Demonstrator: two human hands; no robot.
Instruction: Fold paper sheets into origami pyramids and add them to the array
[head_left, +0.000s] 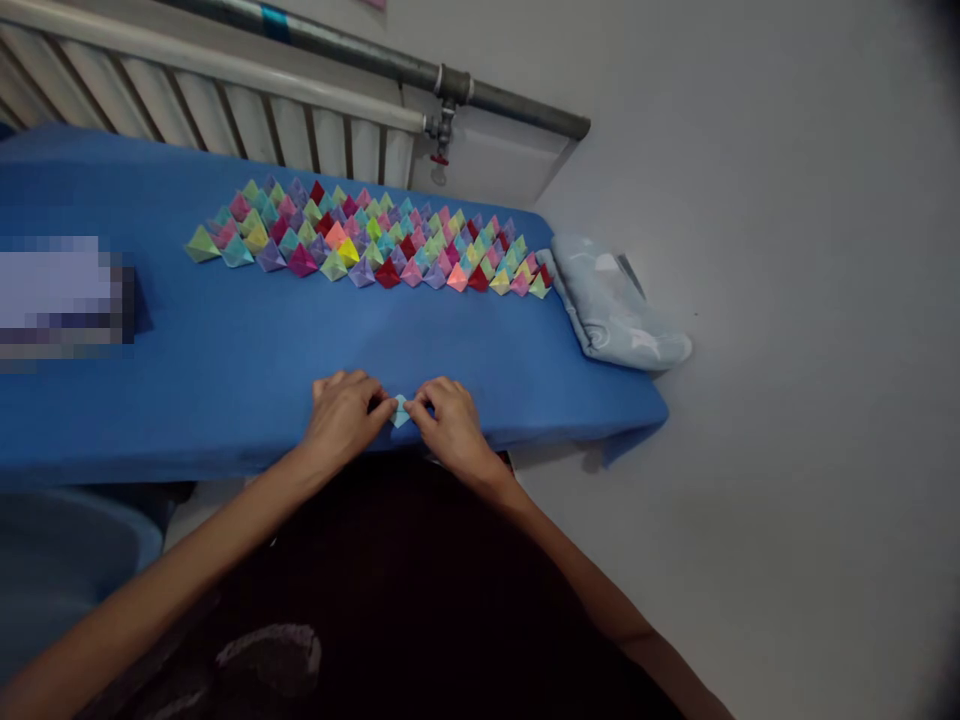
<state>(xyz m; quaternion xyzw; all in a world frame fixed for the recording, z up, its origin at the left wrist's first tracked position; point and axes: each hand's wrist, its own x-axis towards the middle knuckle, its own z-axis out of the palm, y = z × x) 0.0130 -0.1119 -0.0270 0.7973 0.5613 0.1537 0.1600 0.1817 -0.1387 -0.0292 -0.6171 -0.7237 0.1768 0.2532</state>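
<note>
A small light blue folded paper (401,411) is between my two hands, near the front edge of the blue-covered table (225,390). My left hand (349,408) pinches its left side with closed fingers. On its right side, my right hand (445,413) grips it between thumb and fingers. Beyond my hands, several rows of folded paper pieces (373,254) in green, pink, blue, purple, red and yellow stand on the cloth.
A folded grey-blue cloth (619,310) lies at the table's right end. A pixelated block (56,295) covers something at the left. Behind the table are a white radiator (202,105) and a metal pipe (360,50). A blue rounded object (75,560) is at the lower left.
</note>
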